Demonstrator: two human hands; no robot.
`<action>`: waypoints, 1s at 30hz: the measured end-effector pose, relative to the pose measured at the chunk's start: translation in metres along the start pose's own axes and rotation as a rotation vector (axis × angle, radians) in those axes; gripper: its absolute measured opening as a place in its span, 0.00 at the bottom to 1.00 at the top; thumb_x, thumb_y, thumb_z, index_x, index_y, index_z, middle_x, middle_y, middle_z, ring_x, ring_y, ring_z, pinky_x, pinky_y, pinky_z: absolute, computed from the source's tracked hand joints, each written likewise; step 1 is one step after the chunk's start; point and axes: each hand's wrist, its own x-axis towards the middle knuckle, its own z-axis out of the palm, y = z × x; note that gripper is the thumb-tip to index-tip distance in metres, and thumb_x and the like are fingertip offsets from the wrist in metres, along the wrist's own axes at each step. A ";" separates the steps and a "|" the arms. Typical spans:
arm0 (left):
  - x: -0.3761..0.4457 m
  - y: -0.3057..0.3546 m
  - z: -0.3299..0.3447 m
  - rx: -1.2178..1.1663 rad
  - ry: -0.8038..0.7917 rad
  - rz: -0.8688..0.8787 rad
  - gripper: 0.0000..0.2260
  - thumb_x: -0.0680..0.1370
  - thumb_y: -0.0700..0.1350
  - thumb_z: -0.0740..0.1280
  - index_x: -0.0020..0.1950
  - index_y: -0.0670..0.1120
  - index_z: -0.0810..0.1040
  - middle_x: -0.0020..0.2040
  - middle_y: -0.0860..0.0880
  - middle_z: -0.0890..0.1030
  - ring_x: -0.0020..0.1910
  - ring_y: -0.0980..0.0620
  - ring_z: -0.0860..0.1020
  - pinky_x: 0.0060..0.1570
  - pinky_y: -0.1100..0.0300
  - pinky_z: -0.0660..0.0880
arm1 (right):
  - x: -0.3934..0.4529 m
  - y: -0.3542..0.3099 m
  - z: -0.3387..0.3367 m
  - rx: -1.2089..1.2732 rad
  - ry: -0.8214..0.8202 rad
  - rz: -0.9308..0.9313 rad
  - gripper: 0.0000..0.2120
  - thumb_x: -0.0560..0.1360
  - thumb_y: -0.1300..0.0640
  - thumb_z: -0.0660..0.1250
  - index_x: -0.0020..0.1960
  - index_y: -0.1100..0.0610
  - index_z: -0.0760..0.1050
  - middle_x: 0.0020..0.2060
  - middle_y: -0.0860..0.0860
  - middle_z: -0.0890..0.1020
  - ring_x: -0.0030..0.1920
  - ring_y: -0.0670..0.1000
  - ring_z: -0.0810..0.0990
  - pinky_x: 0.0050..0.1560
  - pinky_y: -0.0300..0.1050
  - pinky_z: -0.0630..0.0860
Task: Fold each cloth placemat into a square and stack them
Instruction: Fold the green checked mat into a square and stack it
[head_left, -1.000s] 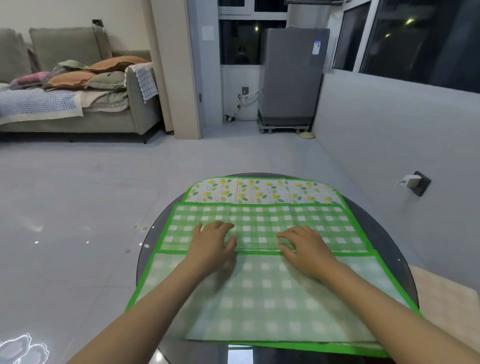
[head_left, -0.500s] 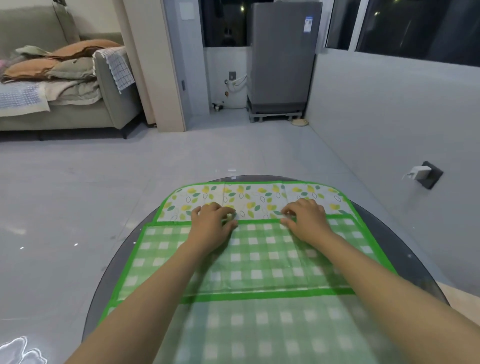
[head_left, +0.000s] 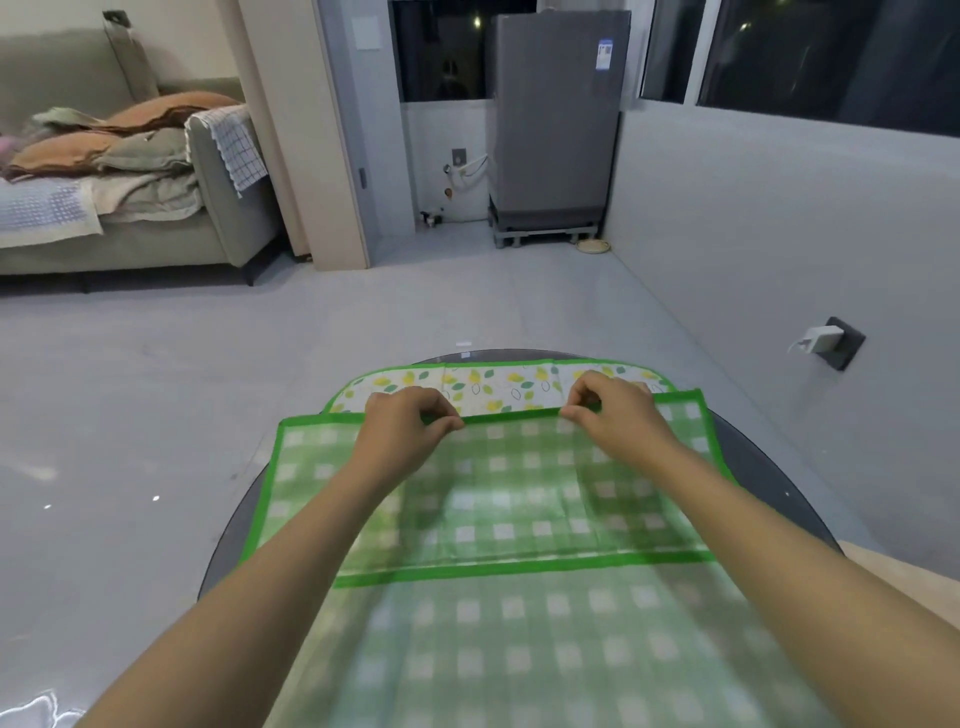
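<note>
Green-trimmed far hem of checked placemat (head_left: 498, 483) pinched in both left hand (head_left: 402, 431) and right hand (head_left: 615, 418), fingers curled; best kept taut and level, corners matched before creasing.

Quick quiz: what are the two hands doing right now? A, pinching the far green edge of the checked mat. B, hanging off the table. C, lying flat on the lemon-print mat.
A: the left hand and right hand both pinch the far green border of the checked mat.
</note>
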 end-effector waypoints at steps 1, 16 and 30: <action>-0.006 0.007 -0.010 0.014 -0.003 0.023 0.03 0.71 0.47 0.74 0.38 0.49 0.82 0.34 0.61 0.78 0.39 0.58 0.78 0.55 0.53 0.74 | -0.007 -0.007 -0.011 0.012 -0.009 -0.023 0.05 0.74 0.54 0.68 0.41 0.52 0.73 0.41 0.47 0.80 0.48 0.52 0.77 0.58 0.48 0.68; -0.142 0.075 -0.080 0.006 -0.208 0.065 0.08 0.68 0.48 0.76 0.32 0.59 0.79 0.36 0.60 0.81 0.36 0.55 0.77 0.37 0.64 0.72 | -0.152 -0.055 -0.081 -0.095 -0.181 -0.139 0.08 0.70 0.51 0.72 0.37 0.47 0.74 0.36 0.42 0.80 0.40 0.44 0.77 0.42 0.40 0.73; -0.213 0.049 -0.037 0.119 -0.398 -0.033 0.09 0.70 0.49 0.73 0.33 0.59 0.78 0.37 0.57 0.80 0.39 0.59 0.77 0.44 0.59 0.75 | -0.206 -0.017 -0.032 -0.155 -0.411 -0.139 0.10 0.71 0.48 0.71 0.36 0.44 0.71 0.40 0.40 0.75 0.46 0.38 0.72 0.48 0.34 0.68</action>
